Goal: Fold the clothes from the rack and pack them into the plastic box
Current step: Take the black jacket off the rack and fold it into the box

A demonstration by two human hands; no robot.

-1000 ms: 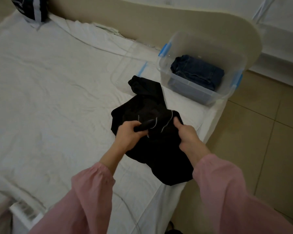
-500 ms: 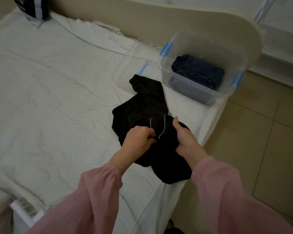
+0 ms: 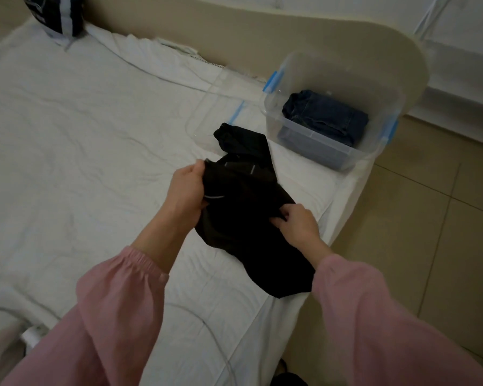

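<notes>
**Spreading a black garment for folding**

The black garment (image 3: 243, 218) lies crumpled on the white sheet (image 3: 81, 135) near the bed's corner, just short of the plastic box (image 3: 310, 133), which already contains folded denim (image 3: 324, 115). To do this step well, the two hands should draw apart until the cloth lies flat with its seams aligned. Folding over a bunched layer would likely give a bulky bundle. The left hand (image 3: 186, 190) is clenched round the garment's upper edge. The right hand (image 3: 297, 225) pinches a fold at its right side, fingers curled tight.
</notes>
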